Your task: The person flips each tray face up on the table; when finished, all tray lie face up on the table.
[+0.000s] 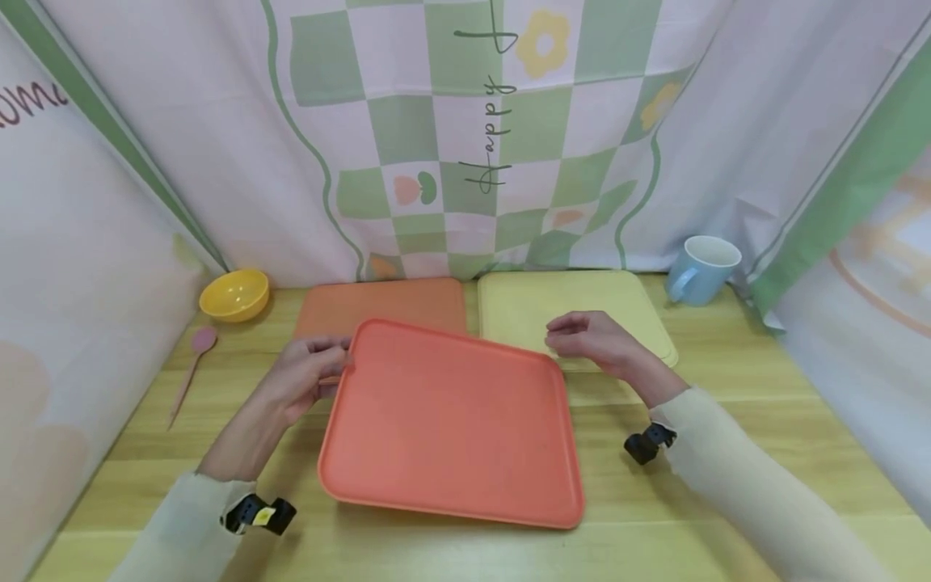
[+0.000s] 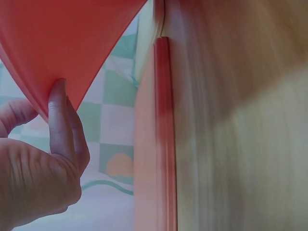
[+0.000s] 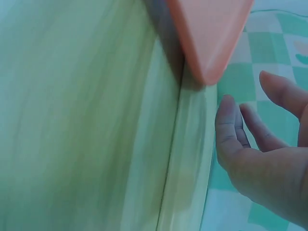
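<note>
A coral-red rectangular tray (image 1: 454,424) is tilted above the table, its shallow rim facing up. My left hand (image 1: 309,372) pinches its far left corner; the left wrist view shows the thumb on one side of the tray (image 2: 72,43) and the fingers on the other. Close to the far right corner, my right hand (image 1: 592,343) hovers with fingers loosely bent, apart from the tray (image 3: 211,38) and holding nothing. Behind lie an orange tray (image 1: 385,299), partly hidden by the coral one, and a pale yellow tray (image 1: 563,303) beneath the right hand.
A yellow bowl (image 1: 235,296) stands at the back left, with a pink spoon (image 1: 191,372) in front of it. At the back right is a light blue mug (image 1: 701,271). Curtains with a green check pattern (image 1: 465,137) enclose the wooden table (image 1: 655,517).
</note>
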The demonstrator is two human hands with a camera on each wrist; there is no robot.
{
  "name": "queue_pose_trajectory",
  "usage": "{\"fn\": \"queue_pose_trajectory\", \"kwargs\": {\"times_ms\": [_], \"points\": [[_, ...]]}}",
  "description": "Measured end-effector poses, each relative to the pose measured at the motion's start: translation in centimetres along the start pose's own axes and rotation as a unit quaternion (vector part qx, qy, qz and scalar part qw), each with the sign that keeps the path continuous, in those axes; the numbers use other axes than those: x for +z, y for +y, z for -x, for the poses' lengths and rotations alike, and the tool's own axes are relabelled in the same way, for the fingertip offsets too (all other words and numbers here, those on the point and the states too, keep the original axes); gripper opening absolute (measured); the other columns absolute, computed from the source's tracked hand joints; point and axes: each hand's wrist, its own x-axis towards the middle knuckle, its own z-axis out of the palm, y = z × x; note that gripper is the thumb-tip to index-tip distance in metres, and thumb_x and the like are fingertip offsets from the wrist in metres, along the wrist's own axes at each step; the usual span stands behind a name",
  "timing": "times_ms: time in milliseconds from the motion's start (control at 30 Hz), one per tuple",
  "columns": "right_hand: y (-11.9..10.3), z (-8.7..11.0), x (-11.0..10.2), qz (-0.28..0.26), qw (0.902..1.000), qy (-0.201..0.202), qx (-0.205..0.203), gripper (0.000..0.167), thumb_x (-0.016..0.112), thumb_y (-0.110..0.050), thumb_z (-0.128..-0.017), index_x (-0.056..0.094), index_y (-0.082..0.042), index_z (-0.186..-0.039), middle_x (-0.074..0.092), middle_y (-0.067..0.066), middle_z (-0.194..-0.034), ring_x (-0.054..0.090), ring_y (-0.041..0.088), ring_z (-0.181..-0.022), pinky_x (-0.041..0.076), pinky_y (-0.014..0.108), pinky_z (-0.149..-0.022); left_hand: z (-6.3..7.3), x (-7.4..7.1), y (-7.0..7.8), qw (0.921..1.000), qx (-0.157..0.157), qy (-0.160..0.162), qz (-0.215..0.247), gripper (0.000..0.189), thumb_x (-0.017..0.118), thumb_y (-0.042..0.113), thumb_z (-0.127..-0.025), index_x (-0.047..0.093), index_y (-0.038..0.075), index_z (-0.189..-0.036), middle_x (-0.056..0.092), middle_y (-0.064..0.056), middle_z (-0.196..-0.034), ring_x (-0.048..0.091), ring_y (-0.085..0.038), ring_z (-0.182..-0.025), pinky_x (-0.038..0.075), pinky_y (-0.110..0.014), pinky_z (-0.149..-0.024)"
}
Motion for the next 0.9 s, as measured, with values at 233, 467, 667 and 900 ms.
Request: {"fn": "queue_pose_trajectory", "kwargs": {"times_ms": [233, 467, 667, 900], "points": [[0.7, 0.3, -0.5, 0.025, 0.9996, -0.005, 0.014, 0.048, 0.068, -0.013, -0.098, 0.053, 0.015, -0.134, 0.062, 0.02, -0.12, 0.065, 0.022, -0.102, 0.056, 0.039, -0.094, -0.6, -0.2, -1.2, 0.9997, -0.007, 0.004, -0.022, 0.041, 0.057, 0.0, -0.095, 0.048, -0.011, -0.134, 0.066, -0.002, -0.094, 0.066, -0.01, -0.076, 0.06, -0.028, -0.064], [0.9, 0.4, -0.5, 0.009, 0.9997, -0.014, 0.02, 0.044, 0.068, -0.006, -0.096, 0.054, 0.017, -0.131, 0.066, 0.018, -0.115, 0.068, 0.021, -0.098, 0.058, 0.039, -0.092, -1.0, 0.1, -2.5, 0.9984, -0.022, 0.011, -0.051, 0.055, 0.06, 0.001, -0.092, 0.041, -0.012, -0.142, 0.057, -0.008, -0.113, 0.062, -0.012, -0.085, 0.059, -0.029, -0.066], [0.8, 0.7, -0.5, 0.059, 0.998, -0.016, 0.015, 0.038, 0.074, -0.007, -0.092, 0.064, 0.014, -0.122, 0.072, 0.013, -0.107, 0.07, 0.015, -0.091, 0.058, 0.029, -0.083, -1.3, -0.1, -3.4, 0.9978, -0.021, 0.012, -0.061, 0.056, 0.059, -0.002, -0.09, 0.04, -0.014, -0.142, 0.061, -0.006, -0.106, 0.063, -0.012, -0.083, 0.059, -0.028, -0.063], [0.5, 1.1, -0.3, 0.094, 0.9947, -0.04, 0.006, 0.028, 0.078, -0.007, -0.089, 0.072, 0.01, -0.11, 0.074, 0.013, -0.101, 0.069, 0.016, -0.086, 0.057, 0.027, -0.077, -1.4, -0.5, -4.0, 0.9977, -0.018, 0.004, -0.065, 0.057, 0.058, -0.002, -0.09, 0.04, -0.015, -0.142, 0.066, -0.001, -0.097, 0.064, -0.012, -0.082, 0.06, -0.029, -0.063]]}}
